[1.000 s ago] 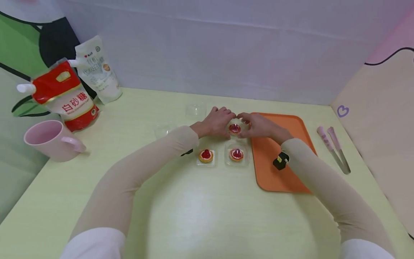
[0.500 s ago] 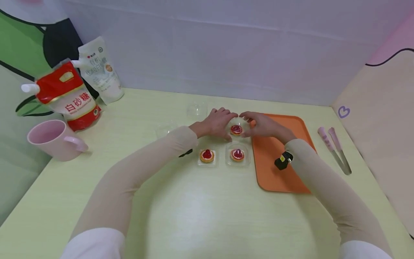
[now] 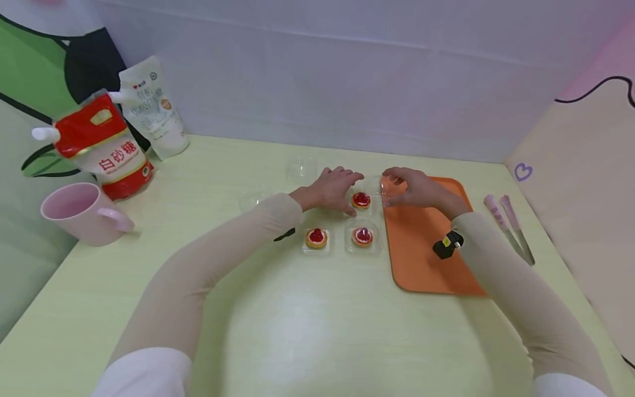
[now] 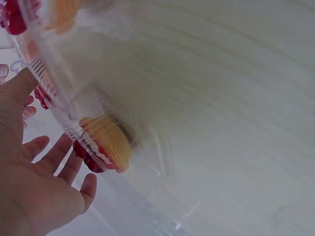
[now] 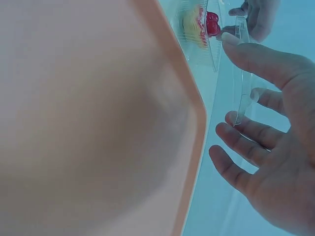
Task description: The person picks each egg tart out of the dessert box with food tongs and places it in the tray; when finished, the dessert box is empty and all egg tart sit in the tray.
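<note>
My right hand [image 3: 416, 187] holds a clear plastic lid [image 5: 241, 73] between thumb and fingertips, over the far left edge of the orange tray [image 3: 416, 264]. My left hand [image 3: 331, 190] lies spread beside the far berry tart [image 3: 361, 200], its fingers relaxed and holding nothing. That small tart has a red topping and sits in a clear base. Closer in, a second tart [image 3: 362, 236] sits inside a clear domed box. To its left, a third tart [image 3: 316, 237] rests on a clear base. Whether my left fingers touch the far base, I cannot tell.
Two clear plastic covers [image 3: 301, 170] lie behind and left of my left hand. Pink-handled tongs [image 3: 511, 229] lie right of the tray. At the left stand a pink mug [image 3: 81, 215], a red sugar pouch [image 3: 106, 149] and a white pouch [image 3: 152, 110].
My right hand has moved right from the far tart to the tray's edge, carrying the clear lid off it. My left hand has stayed beside the tart.
</note>
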